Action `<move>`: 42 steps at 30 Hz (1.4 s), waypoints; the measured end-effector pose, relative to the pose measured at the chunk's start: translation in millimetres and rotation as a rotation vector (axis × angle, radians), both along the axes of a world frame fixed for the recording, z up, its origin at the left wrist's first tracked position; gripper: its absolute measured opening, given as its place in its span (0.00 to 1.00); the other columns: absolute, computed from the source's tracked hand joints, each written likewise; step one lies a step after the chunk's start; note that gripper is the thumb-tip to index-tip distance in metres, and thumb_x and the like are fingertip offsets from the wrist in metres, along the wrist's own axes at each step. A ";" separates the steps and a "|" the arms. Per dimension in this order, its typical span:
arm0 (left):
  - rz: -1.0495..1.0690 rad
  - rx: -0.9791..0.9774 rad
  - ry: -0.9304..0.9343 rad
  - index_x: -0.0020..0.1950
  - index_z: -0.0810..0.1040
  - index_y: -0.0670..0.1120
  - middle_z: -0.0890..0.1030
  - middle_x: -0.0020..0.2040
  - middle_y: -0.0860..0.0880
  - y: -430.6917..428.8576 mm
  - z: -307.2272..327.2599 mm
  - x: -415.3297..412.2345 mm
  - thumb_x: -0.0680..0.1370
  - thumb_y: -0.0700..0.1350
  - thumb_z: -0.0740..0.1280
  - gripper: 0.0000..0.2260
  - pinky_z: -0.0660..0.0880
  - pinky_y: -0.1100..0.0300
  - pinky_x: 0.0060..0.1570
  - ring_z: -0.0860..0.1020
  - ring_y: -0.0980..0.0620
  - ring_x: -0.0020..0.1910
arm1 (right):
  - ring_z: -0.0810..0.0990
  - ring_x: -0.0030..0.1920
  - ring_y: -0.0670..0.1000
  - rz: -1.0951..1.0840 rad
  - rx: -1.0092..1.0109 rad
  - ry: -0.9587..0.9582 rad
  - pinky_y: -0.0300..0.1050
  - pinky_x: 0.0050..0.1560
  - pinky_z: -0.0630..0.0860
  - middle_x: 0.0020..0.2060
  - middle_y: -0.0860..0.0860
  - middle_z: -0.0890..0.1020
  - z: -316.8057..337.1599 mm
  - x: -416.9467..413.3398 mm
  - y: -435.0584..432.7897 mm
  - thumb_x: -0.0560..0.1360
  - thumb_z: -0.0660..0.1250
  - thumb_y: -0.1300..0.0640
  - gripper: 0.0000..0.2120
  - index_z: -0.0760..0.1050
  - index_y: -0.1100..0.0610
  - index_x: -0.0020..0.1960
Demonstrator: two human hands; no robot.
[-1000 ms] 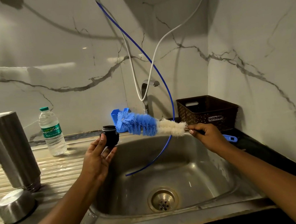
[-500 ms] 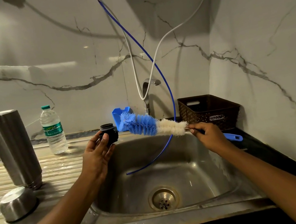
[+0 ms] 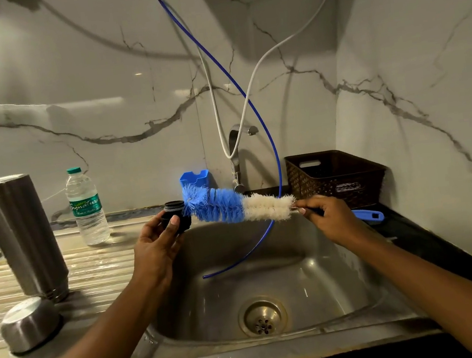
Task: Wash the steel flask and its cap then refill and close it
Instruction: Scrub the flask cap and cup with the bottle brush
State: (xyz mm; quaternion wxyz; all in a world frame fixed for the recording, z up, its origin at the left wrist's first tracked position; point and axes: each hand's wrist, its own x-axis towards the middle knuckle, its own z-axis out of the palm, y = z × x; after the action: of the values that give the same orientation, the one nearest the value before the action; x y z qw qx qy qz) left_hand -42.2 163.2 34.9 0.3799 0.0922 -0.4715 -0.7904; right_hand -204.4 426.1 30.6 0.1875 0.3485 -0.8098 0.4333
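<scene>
My left hand (image 3: 155,246) holds the black flask cap (image 3: 175,216) above the sink's left edge. My right hand (image 3: 328,217) grips the handle of a blue and white bottle brush (image 3: 232,207), whose blue tip touches the cap. The tall steel flask (image 3: 20,237) stands upside down on the draining board at the left. A steel cup lid (image 3: 29,324) lies mouth down in front of it.
The steel sink (image 3: 317,282) with its drain (image 3: 261,315) lies below my hands. A tap (image 3: 236,154) stands behind, with a blue hose (image 3: 250,111) and white hose (image 3: 250,92) hanging by it. A water bottle (image 3: 86,206), blue holder (image 3: 196,179) and brown basket (image 3: 335,177) line the back.
The brush tip has slid left to touch the cap, and my left thumb has come over the cap's side. The view has shifted slightly.
</scene>
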 end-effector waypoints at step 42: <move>-0.183 0.078 -0.063 0.59 0.74 0.42 0.80 0.53 0.42 -1.5 4.5 4.7 0.80 0.45 0.61 0.11 0.79 0.66 0.33 0.84 0.52 0.40 | 0.78 0.42 0.50 -0.057 0.088 0.152 0.54 0.55 0.68 0.43 0.49 0.81 -1.3 -0.4 5.4 0.75 0.67 0.60 0.12 0.79 0.54 0.58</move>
State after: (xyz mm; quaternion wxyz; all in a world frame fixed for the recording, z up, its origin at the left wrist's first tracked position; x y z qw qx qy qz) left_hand -37.4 161.6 39.4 0.2873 0.0886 -0.4586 -0.8362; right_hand -204.8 431.5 29.3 0.2449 0.3653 -0.8211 0.3639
